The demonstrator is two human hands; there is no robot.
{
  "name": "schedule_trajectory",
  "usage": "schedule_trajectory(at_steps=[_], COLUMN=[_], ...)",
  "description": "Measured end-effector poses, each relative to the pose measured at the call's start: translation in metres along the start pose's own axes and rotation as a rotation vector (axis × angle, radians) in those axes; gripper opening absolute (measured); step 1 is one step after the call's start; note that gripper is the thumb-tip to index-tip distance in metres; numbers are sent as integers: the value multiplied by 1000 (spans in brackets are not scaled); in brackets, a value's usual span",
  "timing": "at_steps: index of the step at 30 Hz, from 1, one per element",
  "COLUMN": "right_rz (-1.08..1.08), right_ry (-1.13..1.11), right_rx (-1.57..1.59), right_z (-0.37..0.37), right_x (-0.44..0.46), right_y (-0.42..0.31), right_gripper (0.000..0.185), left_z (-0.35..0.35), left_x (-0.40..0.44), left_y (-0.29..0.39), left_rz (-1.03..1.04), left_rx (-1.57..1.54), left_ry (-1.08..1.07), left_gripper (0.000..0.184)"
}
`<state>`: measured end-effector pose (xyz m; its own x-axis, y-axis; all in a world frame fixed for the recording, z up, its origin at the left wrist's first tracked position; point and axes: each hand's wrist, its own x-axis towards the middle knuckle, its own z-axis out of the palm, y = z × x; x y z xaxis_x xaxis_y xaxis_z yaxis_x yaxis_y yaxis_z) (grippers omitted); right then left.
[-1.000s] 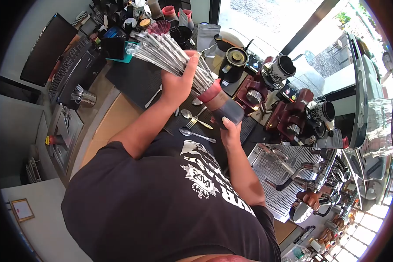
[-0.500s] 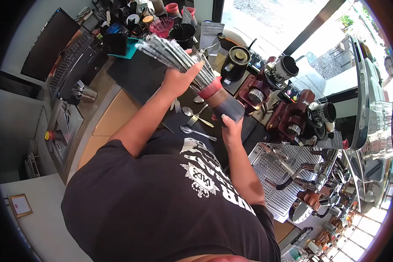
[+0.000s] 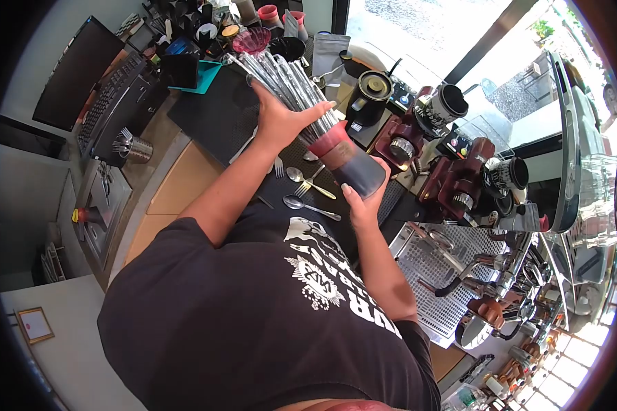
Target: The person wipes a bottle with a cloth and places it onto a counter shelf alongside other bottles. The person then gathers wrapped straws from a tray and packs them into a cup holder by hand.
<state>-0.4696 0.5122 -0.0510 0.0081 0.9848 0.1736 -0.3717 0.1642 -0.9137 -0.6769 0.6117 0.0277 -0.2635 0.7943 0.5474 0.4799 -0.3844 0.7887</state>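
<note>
My right hand (image 3: 369,195) is closed round the lower part of a dark cup with a red rim (image 3: 348,164), tilted toward the upper left. Out of the cup stands a thick bundle of wrapped straws (image 3: 284,83). Spread against the side of the bundle, my left hand (image 3: 284,122) has its thumb and fingers apart. Several spoons and forks lie on the dark mat below, among them a spoon (image 3: 311,207) and a fork (image 3: 279,166).
A black kettle (image 3: 371,92) and dark red grinders (image 3: 399,145) stand at the right, beyond an espresso machine's drip tray (image 3: 432,274). At the left are a keyboard (image 3: 113,92), a monitor (image 3: 79,72) and a metal cup of cutlery (image 3: 138,150).
My left hand has opened, its fingers spreading from their grip on the straws. The straws stand more upright and fanned out. My right hand has shifted slightly on the cup.
</note>
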Motion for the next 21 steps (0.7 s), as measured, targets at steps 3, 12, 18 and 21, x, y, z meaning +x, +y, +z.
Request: schedule_trajectory(at_steps=[3, 12, 18, 21], right_rz=[-19, 52, 50, 36], right_ry=[11, 30, 7, 10], right_rx=[-5, 97, 129, 107], right_z=[0, -5, -3, -5], right_x=[0, 1, 1, 1], right_y=[4, 8, 7, 9], right_gripper=[85, 84, 83, 83], left_z=[-3, -4, -8, -1], left_x=[1, 8, 27, 27], left_y=[11, 11, -4, -11], left_rz=[75, 5, -111, -56], left_rx=[29, -647, -682, -580], left_ry=[58, 127, 298, 339], left_gripper=[128, 86, 41, 32])
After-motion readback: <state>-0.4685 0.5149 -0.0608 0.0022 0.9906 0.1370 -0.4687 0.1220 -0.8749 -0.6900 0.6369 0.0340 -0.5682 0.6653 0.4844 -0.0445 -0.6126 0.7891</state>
